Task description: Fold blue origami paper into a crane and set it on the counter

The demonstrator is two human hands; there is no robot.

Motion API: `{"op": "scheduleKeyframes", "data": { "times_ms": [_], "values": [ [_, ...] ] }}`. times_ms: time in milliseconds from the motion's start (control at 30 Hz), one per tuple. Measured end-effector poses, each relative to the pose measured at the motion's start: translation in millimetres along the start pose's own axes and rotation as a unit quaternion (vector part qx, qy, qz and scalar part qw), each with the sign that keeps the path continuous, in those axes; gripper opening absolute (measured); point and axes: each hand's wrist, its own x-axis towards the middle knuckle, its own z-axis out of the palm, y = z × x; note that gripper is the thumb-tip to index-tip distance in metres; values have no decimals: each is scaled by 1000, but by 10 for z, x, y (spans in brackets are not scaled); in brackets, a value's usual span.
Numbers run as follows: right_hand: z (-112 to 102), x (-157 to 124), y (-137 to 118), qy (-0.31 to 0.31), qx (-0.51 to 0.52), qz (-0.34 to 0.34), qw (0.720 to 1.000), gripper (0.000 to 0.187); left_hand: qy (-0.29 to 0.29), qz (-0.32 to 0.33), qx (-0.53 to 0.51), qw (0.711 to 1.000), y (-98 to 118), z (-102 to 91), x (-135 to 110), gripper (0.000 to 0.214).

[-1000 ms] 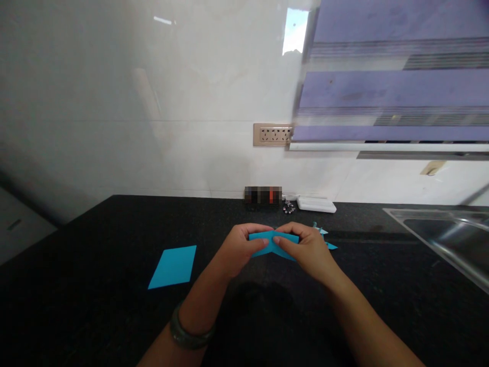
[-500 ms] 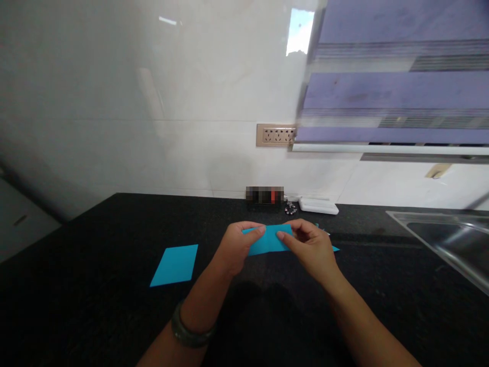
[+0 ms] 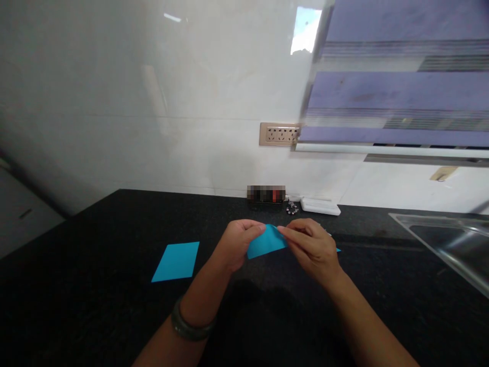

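Note:
Between my two hands is a small piece of folded blue paper (image 3: 266, 243), held above the dark countertop. My left hand (image 3: 240, 244) pinches its left end, thumb on top. At the upper right edge, my right hand (image 3: 311, 247) grips the paper between thumb and fingers and hides that end. Flat on the counter to the left lies a blue sheet of paper (image 3: 176, 261). A blue pointed tip (image 3: 338, 250) shows behind my right hand; the rest of it is hidden.
Along the wall stand a dark blurred-out box (image 3: 266, 194), a beaded bracelet (image 3: 292, 207) and a white case (image 3: 320, 206). A metal sink (image 3: 451, 244) is set into the black countertop (image 3: 95, 306) at right. Above hangs a purple blind (image 3: 382, 97) beside a socket panel (image 3: 280, 134).
My right thumb and fingers have shifted to the paper's upper right edge. The paper's right side now bends, and less of it shows. The view has turned slightly left.

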Motion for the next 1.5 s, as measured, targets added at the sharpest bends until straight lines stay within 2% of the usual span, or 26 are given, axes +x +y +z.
{"op": "scheduleKeyframes", "data": {
  "times_ms": [167,367,633,1233,1500],
  "values": [
    [-19,-8,59,-42,-10,-66,997,33,-22,-22,-36,999,42,-32,11,21],
    [-15,26,43,-79,20,-96,992,33,-34,-39,-63,997,67,-61,18,22],
    [-2,45,-13,-93,35,-75,992,32,-35,-33,-69,996,88,-58,6,20],
    [15,34,11,-103,18,-85,991,29,-18,-46,-89,995,36,-68,40,19],
    [13,14,26,-110,35,-81,990,31,-30,-42,-93,994,18,-61,48,20]
  ]
}}
